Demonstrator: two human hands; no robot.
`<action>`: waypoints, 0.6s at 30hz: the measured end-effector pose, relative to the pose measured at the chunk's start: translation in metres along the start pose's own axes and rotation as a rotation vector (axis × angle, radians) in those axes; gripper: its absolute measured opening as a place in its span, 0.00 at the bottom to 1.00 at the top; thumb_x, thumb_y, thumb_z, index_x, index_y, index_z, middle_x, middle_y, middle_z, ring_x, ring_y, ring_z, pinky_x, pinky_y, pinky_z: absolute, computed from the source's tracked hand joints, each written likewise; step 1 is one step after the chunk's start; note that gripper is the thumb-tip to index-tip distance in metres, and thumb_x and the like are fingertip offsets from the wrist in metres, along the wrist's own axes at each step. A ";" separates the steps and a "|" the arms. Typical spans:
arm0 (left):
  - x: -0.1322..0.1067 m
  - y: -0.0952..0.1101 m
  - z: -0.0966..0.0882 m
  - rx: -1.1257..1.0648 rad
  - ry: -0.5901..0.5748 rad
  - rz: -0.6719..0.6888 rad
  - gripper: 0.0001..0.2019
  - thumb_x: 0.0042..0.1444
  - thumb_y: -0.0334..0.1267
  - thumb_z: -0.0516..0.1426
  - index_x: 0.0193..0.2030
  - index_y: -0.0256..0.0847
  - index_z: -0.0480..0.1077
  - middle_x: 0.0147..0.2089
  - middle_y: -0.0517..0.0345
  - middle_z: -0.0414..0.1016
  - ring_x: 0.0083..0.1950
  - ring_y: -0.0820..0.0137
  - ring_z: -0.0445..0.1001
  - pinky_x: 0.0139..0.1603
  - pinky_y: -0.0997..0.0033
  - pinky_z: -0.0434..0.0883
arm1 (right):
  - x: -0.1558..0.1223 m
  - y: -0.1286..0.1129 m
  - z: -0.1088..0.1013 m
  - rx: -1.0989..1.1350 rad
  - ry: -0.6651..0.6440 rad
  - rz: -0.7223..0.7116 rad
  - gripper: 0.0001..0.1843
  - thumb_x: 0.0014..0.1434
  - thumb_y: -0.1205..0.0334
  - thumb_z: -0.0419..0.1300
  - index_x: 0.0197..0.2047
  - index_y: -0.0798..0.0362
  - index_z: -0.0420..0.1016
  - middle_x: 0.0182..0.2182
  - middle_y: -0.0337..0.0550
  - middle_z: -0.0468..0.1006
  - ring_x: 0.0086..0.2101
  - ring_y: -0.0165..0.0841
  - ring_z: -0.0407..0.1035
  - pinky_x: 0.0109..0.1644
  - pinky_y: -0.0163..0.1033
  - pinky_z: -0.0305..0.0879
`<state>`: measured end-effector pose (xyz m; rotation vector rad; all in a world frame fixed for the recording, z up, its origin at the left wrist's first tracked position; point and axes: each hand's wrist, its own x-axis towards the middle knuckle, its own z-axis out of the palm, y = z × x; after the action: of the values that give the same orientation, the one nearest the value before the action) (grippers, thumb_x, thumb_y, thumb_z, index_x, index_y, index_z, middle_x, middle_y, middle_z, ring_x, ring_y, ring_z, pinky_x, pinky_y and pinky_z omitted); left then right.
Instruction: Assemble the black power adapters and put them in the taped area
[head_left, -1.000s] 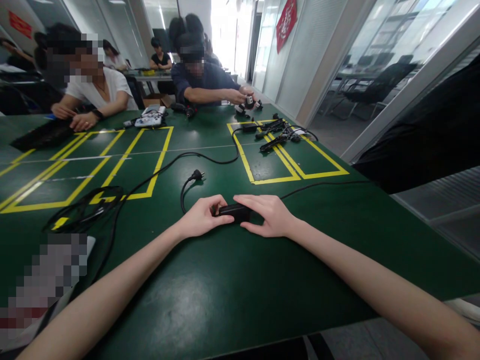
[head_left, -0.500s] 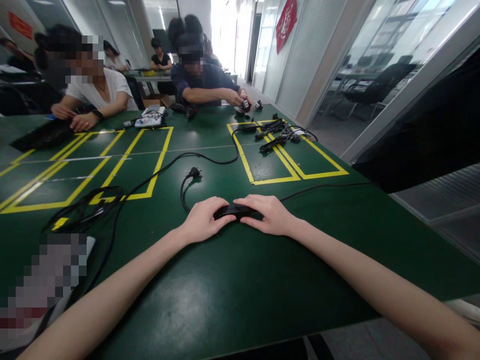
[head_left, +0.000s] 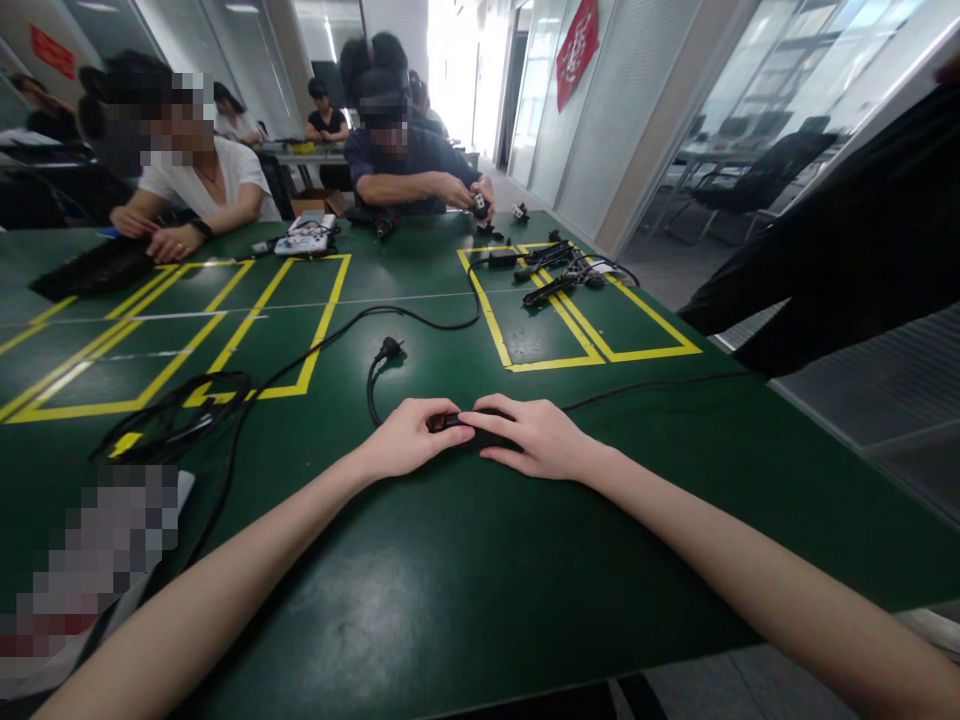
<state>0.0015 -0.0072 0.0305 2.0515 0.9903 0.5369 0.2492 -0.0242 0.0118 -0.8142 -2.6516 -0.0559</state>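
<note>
A long black power adapter lies low over the green table, largely covered by my fingers. My left hand is closed around its left end, thumb in front and fingers behind. From the right, my right hand grips the other end, its index finger reaching over the top to my left fingertips. A black cord curves out past my left hand to a plug lying on the table. Beyond my right hand, a thin black cable runs to the right table edge.
A coiled black cable lies at left near a blurred-out flat item. Yellow tape outlines mark the table, with several black cables and adapters at far right. Co-workers sit opposite; a person in black trousers is at right.
My right index finger has moved left across the adapter's top toward my left fingers. The person at right has shifted, now showing both legs. A co-worker's hands opposite have moved slightly left.
</note>
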 end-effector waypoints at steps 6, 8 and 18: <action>-0.002 -0.003 0.006 0.077 0.029 0.056 0.17 0.65 0.50 0.57 0.46 0.38 0.78 0.36 0.57 0.80 0.34 0.68 0.74 0.35 0.69 0.71 | -0.001 0.004 -0.002 -0.122 -0.075 -0.027 0.30 0.73 0.53 0.54 0.74 0.49 0.58 0.52 0.52 0.76 0.33 0.35 0.75 0.32 0.37 0.71; -0.004 -0.007 0.009 0.201 0.142 0.194 0.18 0.65 0.47 0.57 0.55 0.39 0.76 0.47 0.50 0.82 0.45 0.62 0.77 0.48 0.62 0.75 | -0.004 0.011 -0.005 -0.118 -0.068 0.002 0.30 0.73 0.53 0.53 0.74 0.50 0.59 0.52 0.52 0.77 0.31 0.35 0.75 0.31 0.39 0.71; -0.002 -0.024 0.011 0.568 0.124 0.436 0.12 0.68 0.38 0.54 0.52 0.42 0.77 0.54 0.47 0.80 0.56 0.60 0.76 0.57 0.54 0.74 | -0.054 0.116 -0.034 0.074 0.690 0.693 0.29 0.68 0.48 0.54 0.67 0.52 0.68 0.57 0.53 0.78 0.55 0.49 0.75 0.59 0.55 0.72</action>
<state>-0.0042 -0.0046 0.0045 2.8053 0.8244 0.6653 0.3657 0.0389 0.0164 -1.3465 -1.6355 -0.0463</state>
